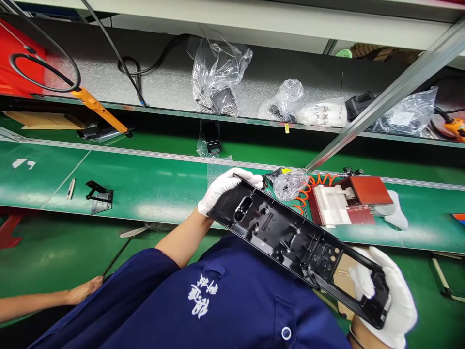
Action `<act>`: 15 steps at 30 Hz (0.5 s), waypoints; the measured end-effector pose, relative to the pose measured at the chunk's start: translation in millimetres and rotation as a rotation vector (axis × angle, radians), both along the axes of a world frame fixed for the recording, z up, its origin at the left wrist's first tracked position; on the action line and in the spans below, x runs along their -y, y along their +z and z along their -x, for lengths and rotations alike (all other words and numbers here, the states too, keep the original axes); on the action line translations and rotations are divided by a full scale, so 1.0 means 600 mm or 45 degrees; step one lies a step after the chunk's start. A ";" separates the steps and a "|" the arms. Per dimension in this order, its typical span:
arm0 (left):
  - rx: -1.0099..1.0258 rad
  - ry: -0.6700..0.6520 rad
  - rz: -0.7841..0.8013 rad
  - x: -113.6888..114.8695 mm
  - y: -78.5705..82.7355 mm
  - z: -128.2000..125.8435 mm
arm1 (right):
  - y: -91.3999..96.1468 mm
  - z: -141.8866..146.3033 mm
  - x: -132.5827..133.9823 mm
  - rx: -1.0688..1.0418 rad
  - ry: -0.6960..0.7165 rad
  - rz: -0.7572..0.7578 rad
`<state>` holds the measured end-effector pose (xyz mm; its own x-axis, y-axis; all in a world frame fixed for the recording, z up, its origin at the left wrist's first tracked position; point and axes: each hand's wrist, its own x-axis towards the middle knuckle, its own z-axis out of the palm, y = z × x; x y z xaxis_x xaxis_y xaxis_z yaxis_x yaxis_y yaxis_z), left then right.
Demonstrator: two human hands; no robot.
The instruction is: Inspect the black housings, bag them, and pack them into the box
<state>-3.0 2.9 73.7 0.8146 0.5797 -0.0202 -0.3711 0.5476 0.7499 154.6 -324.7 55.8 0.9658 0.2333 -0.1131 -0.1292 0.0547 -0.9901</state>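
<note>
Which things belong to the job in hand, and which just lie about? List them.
In hand:
black panel, held by left hand and right hand

Apparently lying about:
red-brown device, small black part on bench
bagged part on shelf

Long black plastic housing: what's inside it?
Inside the black plastic housing are an oval slot, shiny posts, ribs and a rectangular opening, where the gloved right hand shows. The outer side faces away; whatever its solid floor covers can't be seen.
</note>
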 end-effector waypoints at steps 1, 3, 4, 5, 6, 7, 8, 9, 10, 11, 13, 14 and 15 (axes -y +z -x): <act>0.006 -0.011 0.002 0.000 0.000 -0.001 | 0.000 -0.001 0.000 -0.001 0.000 0.002; 0.023 -0.027 0.013 0.000 0.000 -0.004 | 0.000 -0.003 -0.001 -0.037 -0.032 -0.015; 0.035 -0.030 0.018 -0.001 -0.001 -0.006 | -0.001 -0.004 -0.002 -0.063 -0.051 -0.027; 0.047 -0.032 0.022 -0.002 -0.003 -0.009 | -0.001 -0.005 -0.003 -0.086 -0.063 -0.042; 0.058 -0.034 0.022 -0.004 -0.004 -0.011 | -0.003 -0.006 -0.003 -0.103 -0.067 -0.062; 0.067 -0.040 0.017 -0.006 -0.005 -0.014 | -0.005 -0.008 -0.003 -0.113 -0.067 -0.087; 0.072 -0.047 0.009 -0.007 -0.006 -0.017 | -0.007 -0.010 -0.003 -0.118 -0.063 -0.118; 0.073 -0.054 -0.002 -0.008 -0.007 -0.019 | -0.010 -0.012 -0.003 -0.120 -0.059 -0.153; 0.071 -0.059 -0.016 -0.009 -0.007 -0.021 | -0.013 -0.014 -0.003 -0.120 -0.054 -0.189; 0.069 -0.062 -0.028 -0.009 -0.006 -0.022 | -0.015 -0.014 -0.002 -0.117 -0.050 -0.221; 0.063 -0.047 -0.046 -0.009 -0.003 -0.022 | -0.015 -0.011 -0.003 -0.101 -0.043 -0.254; 0.058 -0.037 -0.051 -0.009 -0.002 -0.021 | -0.014 -0.007 -0.004 -0.083 -0.038 -0.263; 0.051 -0.024 -0.051 -0.009 -0.001 -0.019 | -0.012 -0.004 -0.005 -0.057 -0.027 -0.268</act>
